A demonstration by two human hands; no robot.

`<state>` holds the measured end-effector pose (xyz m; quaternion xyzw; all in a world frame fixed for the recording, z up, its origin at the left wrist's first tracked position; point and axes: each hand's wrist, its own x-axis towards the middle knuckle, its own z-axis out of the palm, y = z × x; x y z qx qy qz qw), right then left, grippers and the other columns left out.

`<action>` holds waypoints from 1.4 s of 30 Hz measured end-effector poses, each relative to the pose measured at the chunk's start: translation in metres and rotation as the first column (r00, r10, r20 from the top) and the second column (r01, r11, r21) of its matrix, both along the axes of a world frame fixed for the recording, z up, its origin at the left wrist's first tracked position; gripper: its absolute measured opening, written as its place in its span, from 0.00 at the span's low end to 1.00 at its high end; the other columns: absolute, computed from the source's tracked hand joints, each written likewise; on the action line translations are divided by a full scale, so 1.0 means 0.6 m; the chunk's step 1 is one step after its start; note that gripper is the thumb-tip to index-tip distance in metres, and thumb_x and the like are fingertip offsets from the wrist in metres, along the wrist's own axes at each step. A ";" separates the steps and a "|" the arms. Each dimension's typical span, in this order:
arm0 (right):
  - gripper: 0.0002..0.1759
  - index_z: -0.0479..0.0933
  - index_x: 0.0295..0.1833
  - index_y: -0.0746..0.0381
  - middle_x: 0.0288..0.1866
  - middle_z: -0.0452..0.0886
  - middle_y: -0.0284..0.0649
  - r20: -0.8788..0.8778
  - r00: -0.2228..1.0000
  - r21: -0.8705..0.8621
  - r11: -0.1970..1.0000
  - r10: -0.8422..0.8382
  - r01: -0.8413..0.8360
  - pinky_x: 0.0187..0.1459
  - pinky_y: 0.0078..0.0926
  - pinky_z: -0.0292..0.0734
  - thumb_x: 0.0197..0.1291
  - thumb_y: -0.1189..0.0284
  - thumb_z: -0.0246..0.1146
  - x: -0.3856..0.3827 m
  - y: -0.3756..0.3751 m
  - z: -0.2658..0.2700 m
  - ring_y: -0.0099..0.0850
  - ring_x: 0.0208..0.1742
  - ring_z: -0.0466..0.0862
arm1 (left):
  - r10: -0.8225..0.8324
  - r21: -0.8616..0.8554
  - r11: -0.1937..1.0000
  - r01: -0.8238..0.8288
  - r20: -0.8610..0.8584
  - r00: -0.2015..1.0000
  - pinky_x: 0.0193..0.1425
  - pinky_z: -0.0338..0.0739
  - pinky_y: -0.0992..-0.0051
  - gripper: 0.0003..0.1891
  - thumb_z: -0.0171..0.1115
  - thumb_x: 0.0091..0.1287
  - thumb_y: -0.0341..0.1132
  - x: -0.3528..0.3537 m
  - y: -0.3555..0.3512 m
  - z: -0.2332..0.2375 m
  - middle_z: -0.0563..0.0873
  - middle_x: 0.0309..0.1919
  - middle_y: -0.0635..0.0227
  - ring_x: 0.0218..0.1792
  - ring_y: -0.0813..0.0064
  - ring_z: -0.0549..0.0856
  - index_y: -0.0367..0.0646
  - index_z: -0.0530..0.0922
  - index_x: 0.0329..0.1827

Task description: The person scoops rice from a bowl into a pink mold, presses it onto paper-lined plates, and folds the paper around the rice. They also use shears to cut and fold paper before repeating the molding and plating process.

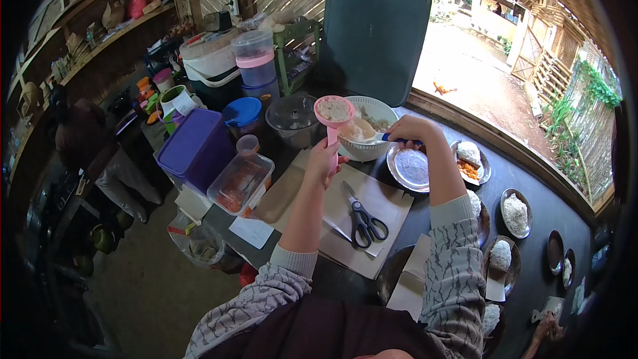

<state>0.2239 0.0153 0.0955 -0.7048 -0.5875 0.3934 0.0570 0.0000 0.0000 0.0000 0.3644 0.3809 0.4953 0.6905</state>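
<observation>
My left hand (pixel 323 163) is closed around the handle of a pink ladle (pixel 332 134), whose bowl is filled with white rice (pixel 333 110). My right hand (pixel 408 131) grips the blue handle of a white spatula (pixel 360 133). Its pale blade lies close beside the ladle, above a white colander (pixel 365 153) that has more rice in it. A metal plate (pixel 409 167) sits just below my right hand. Black-handled scissors (pixel 365 223) rest on brown paper sheets (pixel 339 252) under my forearms.
Plates with rice mounds (pixel 515 214) line the right side. Left of me stand a purple container (pixel 193 149), a clear tub (pixel 240 185) and a glass bowl (pixel 292 119). A green tray (pixel 375 36) leans behind. Another person (pixel 100 139) stands left; someone's hands (pixel 547 329) show lower right.
</observation>
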 end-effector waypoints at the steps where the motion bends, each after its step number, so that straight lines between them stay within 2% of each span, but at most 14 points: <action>1: 0.14 0.79 0.47 0.57 0.17 0.73 0.32 -0.058 0.998 0.028 0.999 -0.015 0.016 0.11 0.19 0.61 0.54 0.69 0.57 0.013 0.001 -0.004 0.17 0.11 0.65 | 0.011 -0.004 1.000 -0.011 0.010 1.000 0.17 0.63 0.89 0.16 0.57 0.62 0.37 0.000 -0.001 0.003 0.76 0.34 0.74 0.23 0.81 0.78 0.45 0.71 0.53; 5: 0.17 0.78 0.50 0.59 0.16 0.73 0.32 -0.056 0.998 0.108 0.993 -0.033 0.039 0.11 0.15 0.61 0.52 0.72 0.58 0.028 -0.015 0.010 0.16 0.12 0.65 | 0.022 -0.012 1.000 -0.022 0.018 1.000 0.17 0.62 0.88 0.14 0.56 0.63 0.37 0.005 -0.011 -0.004 0.75 0.33 0.76 0.23 0.82 0.78 0.45 0.72 0.49; 15: 0.14 0.77 0.40 0.70 0.18 0.75 0.39 0.059 0.998 0.373 0.928 -0.016 -0.007 0.16 0.21 0.68 0.52 0.70 0.56 -0.001 -0.044 0.071 0.23 0.15 0.74 | -0.065 0.033 0.997 0.067 -0.062 0.996 0.18 0.62 0.87 0.16 0.56 0.62 0.36 0.014 -0.015 0.002 0.75 0.32 0.75 0.23 0.84 0.75 0.40 0.71 0.50; 17: 0.14 0.77 0.40 0.70 0.23 0.78 0.43 0.143 0.988 0.488 0.873 -0.061 -0.016 0.25 0.27 0.74 0.49 0.73 0.54 -0.027 -0.059 0.078 0.31 0.23 0.80 | -0.128 0.009 0.992 0.129 -0.069 0.989 0.18 0.61 0.87 0.16 0.57 0.61 0.35 0.016 -0.016 0.006 0.75 0.33 0.74 0.21 0.86 0.72 0.39 0.71 0.50; 18: 0.14 0.76 0.41 0.68 0.30 0.80 0.49 0.267 0.963 0.574 0.808 -0.035 -0.130 0.37 0.34 0.76 0.47 0.76 0.53 -0.035 -0.063 0.071 0.41 0.35 0.82 | -0.129 0.009 0.992 0.130 -0.070 0.989 0.18 0.61 0.87 0.16 0.57 0.61 0.35 0.017 -0.014 0.004 0.75 0.33 0.74 0.21 0.86 0.72 0.39 0.71 0.50; 21: 0.14 0.74 0.42 0.66 0.36 0.79 0.52 0.471 0.876 0.652 0.710 -0.106 -0.265 0.41 0.38 0.75 0.47 0.76 0.53 -0.068 -0.090 0.058 0.47 0.42 0.80 | -0.167 0.002 0.986 0.167 -0.052 0.985 0.18 0.60 0.88 0.15 0.57 0.61 0.34 0.020 -0.010 0.000 0.77 0.36 0.72 0.20 0.87 0.70 0.38 0.71 0.49; 22: 0.13 0.72 0.42 0.65 0.35 0.79 0.52 0.534 0.839 0.601 0.745 -0.104 -0.290 0.41 0.39 0.75 0.47 0.78 0.54 -0.083 -0.099 0.061 0.47 0.42 0.80 | -0.165 0.001 0.986 0.165 -0.019 0.986 0.18 0.60 0.88 0.15 0.56 0.61 0.34 0.021 -0.011 0.000 0.78 0.37 0.71 0.20 0.87 0.70 0.38 0.71 0.49; 28: 0.14 0.70 0.43 0.66 0.38 0.78 0.54 0.486 0.862 0.692 0.666 -0.147 -0.277 0.42 0.39 0.75 0.46 0.81 0.53 -0.085 -0.109 0.043 0.48 0.43 0.80 | -0.180 0.012 0.984 0.179 0.041 0.983 0.18 0.61 0.88 0.14 0.53 0.62 0.33 0.020 -0.015 0.002 0.78 0.42 0.69 0.21 0.87 0.69 0.37 0.71 0.49; 32: 0.16 0.70 0.45 0.67 0.39 0.78 0.55 0.503 0.861 0.636 0.704 -0.067 -0.317 0.43 0.39 0.75 0.47 0.81 0.53 -0.071 -0.105 0.042 0.49 0.44 0.79 | -0.208 0.017 0.978 0.207 0.033 0.978 0.18 0.62 0.88 0.14 0.51 0.63 0.33 0.020 -0.014 0.002 0.77 0.44 0.68 0.21 0.87 0.69 0.38 0.70 0.50; 35: 0.19 0.70 0.49 0.66 0.40 0.78 0.55 0.470 0.869 0.673 0.701 -0.157 -0.237 0.45 0.39 0.74 0.48 0.80 0.54 -0.061 -0.108 0.065 0.48 0.45 0.79 | -0.200 0.043 0.979 0.197 0.069 0.977 0.18 0.61 0.88 0.14 0.50 0.63 0.33 0.019 -0.022 0.008 0.77 0.42 0.68 0.21 0.88 0.69 0.38 0.70 0.50; 37: 0.21 0.69 0.53 0.65 0.42 0.78 0.54 0.306 0.946 0.738 0.655 -0.109 -0.163 0.47 0.38 0.73 0.51 0.77 0.54 -0.057 -0.124 0.091 0.47 0.44 0.79 | -0.199 0.050 0.979 0.196 0.058 0.978 0.18 0.61 0.88 0.14 0.50 0.63 0.33 0.017 -0.023 0.010 0.76 0.41 0.68 0.21 0.88 0.69 0.38 0.70 0.50; 39: 0.21 0.71 0.54 0.64 0.45 0.77 0.54 0.294 0.954 0.734 0.651 -0.050 -0.192 0.50 0.37 0.71 0.52 0.74 0.55 -0.044 -0.118 0.100 0.47 0.45 0.78 | -0.199 0.056 0.979 0.196 0.050 0.979 0.18 0.61 0.88 0.14 0.50 0.64 0.34 0.017 -0.022 0.011 0.76 0.40 0.68 0.21 0.88 0.68 0.38 0.70 0.50; 41: 0.20 0.75 0.52 0.62 0.41 0.80 0.52 0.346 0.938 0.558 0.798 0.024 -0.226 0.44 0.33 0.75 0.52 0.70 0.56 -0.048 -0.124 0.120 0.42 0.39 0.81 | -0.190 0.064 0.980 0.188 0.024 0.981 0.17 0.60 0.87 0.14 0.51 0.63 0.32 0.018 -0.019 0.010 0.76 0.38 0.69 0.19 0.88 0.68 0.37 0.70 0.50; 42: 0.20 0.75 0.52 0.62 0.41 0.80 0.52 0.346 0.938 0.556 0.799 0.025 -0.226 0.44 0.33 0.75 0.52 0.70 0.56 -0.053 -0.124 0.126 0.42 0.39 0.81 | -0.190 0.062 0.980 0.188 0.025 0.981 0.17 0.60 0.87 0.14 0.51 0.63 0.32 0.019 -0.021 0.012 0.76 0.38 0.69 0.19 0.88 0.68 0.37 0.70 0.50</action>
